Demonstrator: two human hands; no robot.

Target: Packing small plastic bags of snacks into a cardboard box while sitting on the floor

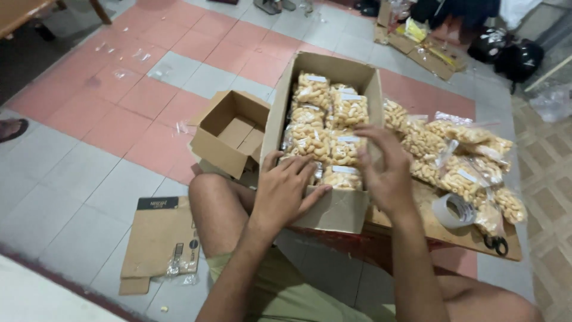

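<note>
both hands rest open at the near end of the tall cardboard box, the left hand flat on the snack bags inside, the right hand with fingers spread over them. the box looks nearly full. a pile of loose bags still waits on the cardboard sheet to the right.

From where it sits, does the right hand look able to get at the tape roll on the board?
Probably yes. The right hand is at the snack-filled box, the tape roll lies just to its right on the board, and nothing stands between them.
</note>
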